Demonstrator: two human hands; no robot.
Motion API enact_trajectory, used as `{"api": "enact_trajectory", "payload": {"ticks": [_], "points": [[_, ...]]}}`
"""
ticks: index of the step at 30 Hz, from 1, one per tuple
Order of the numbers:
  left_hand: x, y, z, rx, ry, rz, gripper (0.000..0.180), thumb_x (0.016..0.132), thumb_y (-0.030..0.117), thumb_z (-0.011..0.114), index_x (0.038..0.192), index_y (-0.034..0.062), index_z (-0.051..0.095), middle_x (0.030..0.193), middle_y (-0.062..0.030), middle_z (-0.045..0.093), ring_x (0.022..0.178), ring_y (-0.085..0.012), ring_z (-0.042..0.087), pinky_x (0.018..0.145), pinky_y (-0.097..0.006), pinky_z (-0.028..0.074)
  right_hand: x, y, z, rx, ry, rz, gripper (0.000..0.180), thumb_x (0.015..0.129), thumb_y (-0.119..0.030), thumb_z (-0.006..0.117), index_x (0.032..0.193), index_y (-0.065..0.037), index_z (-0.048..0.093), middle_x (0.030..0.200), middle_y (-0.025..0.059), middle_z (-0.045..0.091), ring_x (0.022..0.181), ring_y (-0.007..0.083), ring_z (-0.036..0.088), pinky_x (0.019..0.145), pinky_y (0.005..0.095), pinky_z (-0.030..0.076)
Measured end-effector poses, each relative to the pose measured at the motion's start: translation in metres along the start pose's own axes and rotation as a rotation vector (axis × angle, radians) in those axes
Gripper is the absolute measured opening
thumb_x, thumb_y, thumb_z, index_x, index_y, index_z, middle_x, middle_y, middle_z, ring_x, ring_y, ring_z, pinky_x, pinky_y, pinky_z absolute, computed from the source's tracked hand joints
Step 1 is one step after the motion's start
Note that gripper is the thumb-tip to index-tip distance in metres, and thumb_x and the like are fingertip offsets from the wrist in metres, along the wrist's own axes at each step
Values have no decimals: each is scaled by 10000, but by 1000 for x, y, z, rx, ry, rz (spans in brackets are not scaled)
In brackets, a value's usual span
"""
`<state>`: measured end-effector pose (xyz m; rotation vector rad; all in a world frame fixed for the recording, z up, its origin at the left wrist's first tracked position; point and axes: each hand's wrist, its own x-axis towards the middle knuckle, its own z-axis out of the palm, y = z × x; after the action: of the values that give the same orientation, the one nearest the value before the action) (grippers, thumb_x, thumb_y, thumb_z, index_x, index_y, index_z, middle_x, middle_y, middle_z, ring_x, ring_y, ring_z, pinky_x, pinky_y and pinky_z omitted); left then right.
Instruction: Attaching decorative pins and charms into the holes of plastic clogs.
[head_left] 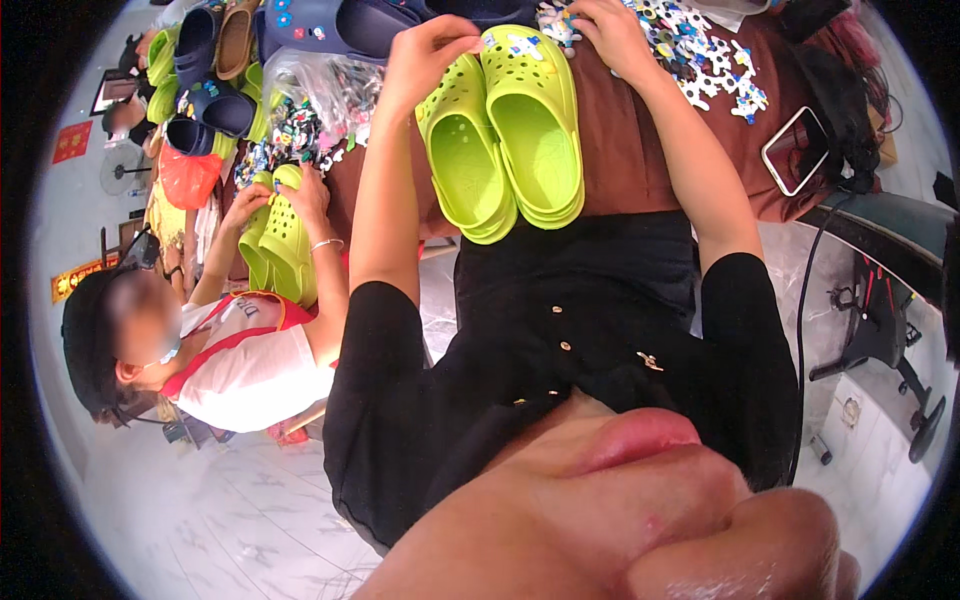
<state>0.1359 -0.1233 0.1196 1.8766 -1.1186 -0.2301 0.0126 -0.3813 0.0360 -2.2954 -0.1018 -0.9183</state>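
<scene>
Two lime clogs (505, 135) lie side by side on the brown table (625, 150), just before the person. The left hand (425, 55) pinches the toe of the left clog, fingers closed on it. The right hand (610, 30) rests, fingers bent, among the charms (705, 60); whether it grips one I cannot tell. A phone (795, 150) lies to the right.

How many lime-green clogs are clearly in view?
4: a pair on the brown table, left clog under the left hand, right clog beside it; two in a co-worker's hands. More may sit in the far-left stack.
</scene>
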Motion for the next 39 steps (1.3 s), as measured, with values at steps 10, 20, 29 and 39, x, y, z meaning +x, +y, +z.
{"api": "enact_trajectory", "payload": {"ticks": [10, 20, 29, 39], "points": [[76, 28, 63, 463, -206, 386, 344, 814, 92, 758, 1137, 13, 673, 866, -160, 710, 810, -232, 709, 746, -331, 549, 2, -1, -3, 11, 230, 49, 203, 843, -10, 621, 1043, -38, 642, 926, 166, 618, 912, 368, 596, 806, 425, 476], [71, 32, 74, 85, -155, 162, 231, 862, 85, 721, 1070, -15, 716, 920, -126, 751, 818, -161, 715, 748, -313, 556, 2, -11, 5, 317, 247, 39, 391, 865, 34, 641, 1242, -57, 598, 948, 73, 604, 862, 184, 601, 740, 302, 492], [45, 6, 39, -285, 7, -68, 170, 881, 45, 724, 1034, -18, 686, 881, -68, 719, 767, -121, 655, 712, -266, 533, -1, -24, 11, 286, 177, 43, 389, 901, -48, 686, 1276, -56, 584, 930, 49, 590, 797, 141, 572, 691, 276, 479], [-46, -17, -47, -373, 286, -261, 108, 895, 97, 725, 972, 31, 690, 804, -20, 691, 698, -107, 632, 617, -231, 492, 1, -15, 11, 374, 140, 170, 349, 911, -26, 640, 1256, -34, 584, 883, 62, 586, 803, 172, 593, 736, 309, 496]]}}
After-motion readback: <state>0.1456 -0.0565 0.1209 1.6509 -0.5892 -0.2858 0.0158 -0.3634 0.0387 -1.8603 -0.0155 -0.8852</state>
